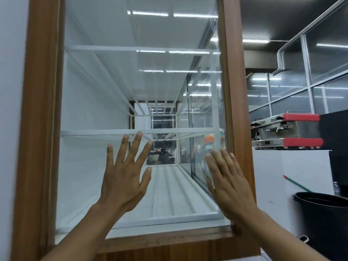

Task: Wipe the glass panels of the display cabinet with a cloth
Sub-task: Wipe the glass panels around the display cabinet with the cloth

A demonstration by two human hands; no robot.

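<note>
Before upright glass panel [113,81] (taller than wide) | left hand [124,178], right hand [229,185] spread

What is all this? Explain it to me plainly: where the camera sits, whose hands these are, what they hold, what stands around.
There is no machine here. A person wears one wide-angle camera on the head, so this single picture looks out over their own arms. The left hand and right hand are bare, fingers spread, raised to the glass panel of a wood-framed display cabinet. Neither holds anything, and no cloth is in view. Whether the palms touch the glass I cannot tell. Behind the glass run white shelves. To the right stand a coffee machine with red panels and a black bin.
</note>
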